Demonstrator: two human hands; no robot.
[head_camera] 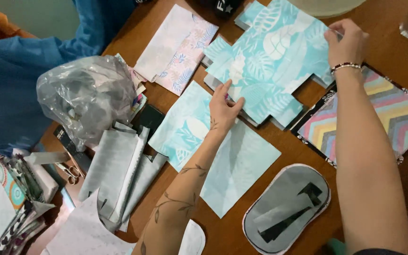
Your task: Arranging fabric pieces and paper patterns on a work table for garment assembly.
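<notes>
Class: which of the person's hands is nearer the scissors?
Left. The left hand rests on turquoise fabric, right of the scissors; the right hand is farther right.

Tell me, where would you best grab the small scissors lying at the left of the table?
Probably by the looped handles. The scissors lie flat on the wood between the grey folded cloth and a stack of patterned fabric, so sideways room looks tight. Coming straight down from above and pinching the loops seems easiest. Both the left hand and right hand are busy on the blue leaf-print cloth.
</notes>
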